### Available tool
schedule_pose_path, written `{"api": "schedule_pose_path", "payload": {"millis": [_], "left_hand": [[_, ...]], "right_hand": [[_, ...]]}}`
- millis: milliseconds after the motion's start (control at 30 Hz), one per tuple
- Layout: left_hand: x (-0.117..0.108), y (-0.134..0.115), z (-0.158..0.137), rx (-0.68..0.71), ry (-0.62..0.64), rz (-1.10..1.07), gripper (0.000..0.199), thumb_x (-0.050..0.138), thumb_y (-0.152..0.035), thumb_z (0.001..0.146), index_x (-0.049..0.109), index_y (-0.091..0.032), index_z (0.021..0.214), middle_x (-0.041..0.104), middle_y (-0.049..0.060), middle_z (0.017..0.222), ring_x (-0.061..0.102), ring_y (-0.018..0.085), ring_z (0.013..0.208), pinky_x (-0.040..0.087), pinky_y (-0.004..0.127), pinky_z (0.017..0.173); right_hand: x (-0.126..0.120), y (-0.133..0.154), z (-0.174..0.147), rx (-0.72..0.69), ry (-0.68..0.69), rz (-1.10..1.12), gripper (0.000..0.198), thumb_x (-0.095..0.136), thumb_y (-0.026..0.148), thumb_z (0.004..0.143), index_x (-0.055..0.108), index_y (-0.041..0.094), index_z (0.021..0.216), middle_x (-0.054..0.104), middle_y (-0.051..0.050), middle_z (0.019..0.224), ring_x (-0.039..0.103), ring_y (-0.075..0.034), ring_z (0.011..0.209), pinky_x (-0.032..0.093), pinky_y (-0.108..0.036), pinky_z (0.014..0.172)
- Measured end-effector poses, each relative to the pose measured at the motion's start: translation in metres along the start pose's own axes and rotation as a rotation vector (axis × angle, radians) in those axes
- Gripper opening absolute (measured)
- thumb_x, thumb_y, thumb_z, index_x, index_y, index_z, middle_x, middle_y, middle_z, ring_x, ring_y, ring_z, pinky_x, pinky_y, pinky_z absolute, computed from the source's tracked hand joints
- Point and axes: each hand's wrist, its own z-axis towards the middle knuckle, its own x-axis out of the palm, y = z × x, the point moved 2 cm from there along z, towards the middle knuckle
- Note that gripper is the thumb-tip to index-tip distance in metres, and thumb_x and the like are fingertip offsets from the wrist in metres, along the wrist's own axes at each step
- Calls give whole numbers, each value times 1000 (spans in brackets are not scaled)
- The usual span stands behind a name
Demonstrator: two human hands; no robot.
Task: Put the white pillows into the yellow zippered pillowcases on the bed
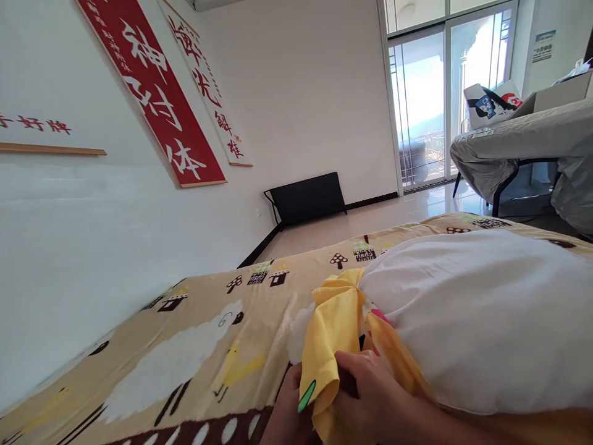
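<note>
A plump white pillow [482, 321] lies on the bed at the right, its left end tucked into a yellow pillowcase [331, 315] with a green and pink print. The case is bunched up around that end. My left hand [291, 402] is closed on the case's loose edge, partly hidden behind the fabric. Beside it, my right hand [370, 392] pinches the same cloth between thumb and fingers, its fingertips partly covered by the folds. Both hands are close together at the bottom middle of the view.
Under the pillow spreads a beige blanket [194, 334] with sheep and mushroom prints. A black folded frame [308, 199] leans at the far wall. On the right stands a covered table [523, 133] with boxes on it. Glass doors [419, 111] are behind.
</note>
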Motion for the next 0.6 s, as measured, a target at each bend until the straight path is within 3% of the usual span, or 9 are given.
{"api": "schedule_pose_path", "payload": {"millis": [100, 200, 333, 500, 600], "left_hand": [[-5, 0, 0, -26, 38, -95, 31, 84, -27, 48, 67, -15, 71, 69, 7, 76, 64, 29, 92, 51, 31, 73], [-8, 2, 0, -23, 69, -146, 32, 81, -31, 55, 67, -15, 78, 69, 10, 87, 62, 29, 99, 50, 34, 83], [-7, 3, 2, -23, 123, -143, 40, 83, -35, 51, 67, -13, 80, 68, 11, 86, 62, 31, 96, 49, 38, 84], [1, 1, 4, -56, 165, -169, 26, 80, -29, 53, 64, -13, 66, 62, 5, 66, 61, 27, 86, 48, 37, 83], [2, 0, 4, -66, 152, -181, 24, 80, -27, 51, 64, -14, 65, 60, 4, 64, 60, 25, 83, 47, 35, 82]], "right_hand": [[2, 2, -4, -69, -14, -72, 13, 54, 30, 76, 47, 19, 70, 58, 3, 67, 45, -9, 56, 27, -21, 52], [9, 1, -4, -175, -17, -224, 19, 63, 29, 67, 49, 20, 76, 62, 1, 74, 51, -12, 61, 30, -22, 56], [18, -5, -2, -290, -16, -374, 4, 51, 20, 75, 49, 20, 71, 65, -2, 71, 57, -14, 62, 32, -25, 59], [20, -9, -1, -286, -2, -354, 8, 52, 22, 72, 46, 21, 67, 67, -2, 67, 56, -15, 54, 31, -27, 55], [19, -7, -3, -245, 18, -296, 14, 52, 25, 71, 42, 21, 62, 66, -2, 64, 57, -16, 54, 31, -27, 53]]}}
